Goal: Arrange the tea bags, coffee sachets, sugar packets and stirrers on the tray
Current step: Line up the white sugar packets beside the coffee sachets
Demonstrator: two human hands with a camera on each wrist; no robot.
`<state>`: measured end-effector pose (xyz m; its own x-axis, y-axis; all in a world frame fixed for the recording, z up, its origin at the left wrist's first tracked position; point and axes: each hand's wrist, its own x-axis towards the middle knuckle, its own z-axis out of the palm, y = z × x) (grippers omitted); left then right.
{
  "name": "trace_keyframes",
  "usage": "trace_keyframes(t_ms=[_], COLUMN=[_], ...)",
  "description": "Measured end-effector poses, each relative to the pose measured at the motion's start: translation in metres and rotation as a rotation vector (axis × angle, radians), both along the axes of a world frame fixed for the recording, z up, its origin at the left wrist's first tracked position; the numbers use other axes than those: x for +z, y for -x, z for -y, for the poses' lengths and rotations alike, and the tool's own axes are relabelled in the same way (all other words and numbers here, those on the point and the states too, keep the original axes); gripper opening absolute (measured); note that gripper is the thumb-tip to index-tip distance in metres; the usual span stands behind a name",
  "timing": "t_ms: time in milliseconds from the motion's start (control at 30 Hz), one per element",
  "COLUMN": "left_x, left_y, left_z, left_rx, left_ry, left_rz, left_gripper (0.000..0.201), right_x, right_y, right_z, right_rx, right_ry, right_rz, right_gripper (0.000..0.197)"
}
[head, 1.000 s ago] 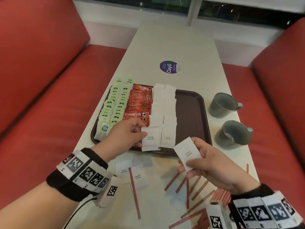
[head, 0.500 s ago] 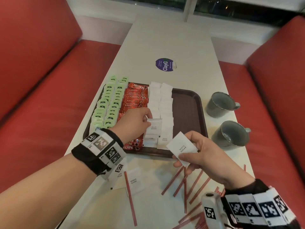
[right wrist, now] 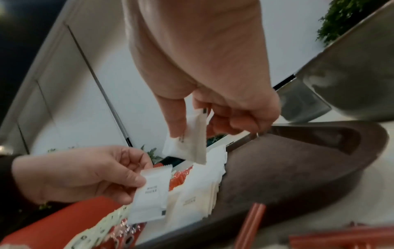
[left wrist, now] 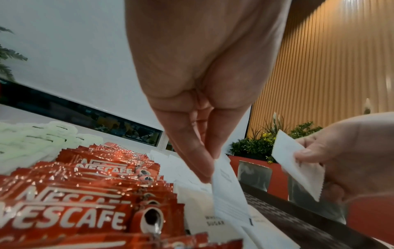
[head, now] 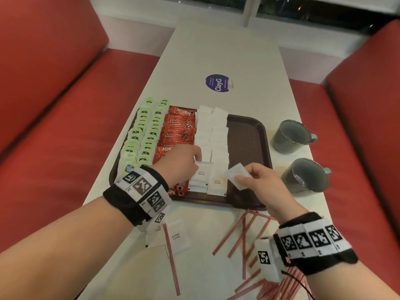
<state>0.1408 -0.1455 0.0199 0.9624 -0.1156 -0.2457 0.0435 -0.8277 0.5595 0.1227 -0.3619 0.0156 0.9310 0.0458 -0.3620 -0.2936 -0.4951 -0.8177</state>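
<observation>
While the left hand (head: pixel 180 164) pinches one sugar packet (head: pixel 201 173) and the right hand (head: pixel 263 187) pinches another (head: pixel 237 176), careless placement at the tray's (head: pixel 249 135) 6 o'clock edge could disturb the overlapping rows.

brown tray (head: pixel 249 135), green tea bags (head: pixel 142 135), red coffee sachets (head: pixel 177 131), white sugar packets (head: pixel 213 131)

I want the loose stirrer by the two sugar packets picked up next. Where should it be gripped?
Probably pinch the stirrer near its middle, from above with the left hand once free. It is thin and flat on the table; its far end lies between the packets, so its near half is clearer.
</observation>
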Motion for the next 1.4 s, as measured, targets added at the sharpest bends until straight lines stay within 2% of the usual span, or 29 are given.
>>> trace_keyframes(t_ms=[100,200,267,400,500,700,800,867,1000,1200,1400], left_x=[0.0,-0.001,-0.001,-0.004,-0.01,-0.018,-0.02,-0.022,-0.021,-0.017,-0.019], left_y=[-0.001,0.0,0.003,0.008,0.011,0.019,0.02,0.021,0.021,0.018,0.016], left_z=[0.004,0.01,0.012,0.015,0.015,0.02,0.021,0.02,0.019,0.022,0.024], left_rx=[-0.026,-0.062,-0.081,-0.131,-0.165,-0.3,-0.325,-0.339,-0.358,-0.406,-0.381], left_ry=[-0.064,-0.164,-0.237,-0.376,-0.419,-0.553,-0.6,-0.604,-0.603,-0.598,-0.576], left_rz=[-0.035,-0.048,-0.037,0.018,0.106,0.129,0.111,0.108,0.108,0.056,0.065], left_gripper=[0.022,0.025,0.023,0.022,0.022,0.031,0.026,0.024,0.024,0.031,0.034], right_x=[-0.012,-0.021,-0.026,-0.031,-0.033,-0.038,-0.035,-0.03,-0.023,-0.026,-0.027], right_y=[-0.004,-0.009,-0.012,-0.014,-0.012,-0.013,-0.01,-0.008,-0.003,-0.004,-0.005], right_z=[-0.008,-0.016,-0.02,-0.028,-0.03,-0.033,-0.032,-0.027,-0.022,-0.032,-0.038], right_rx=[-0.014,0.071,0.11,0.204,0.286,0.373,0.418,0.421,0.461,0.525,0.497], right_ry=[-0.036,0.012,0.099,0.4,0.619,0.682,0.811,0.786,0.573,0.624,0.643], right_rz=[-0.023,-0.1,-0.096,-0.045,-0.031,-0.112,-0.096,-0.022,0.057,0.148,0.17], right_gripper=[0.012,0.012,0.017,0.037,0.042,0.05,0.051,0.046,0.038,0.043,0.035])
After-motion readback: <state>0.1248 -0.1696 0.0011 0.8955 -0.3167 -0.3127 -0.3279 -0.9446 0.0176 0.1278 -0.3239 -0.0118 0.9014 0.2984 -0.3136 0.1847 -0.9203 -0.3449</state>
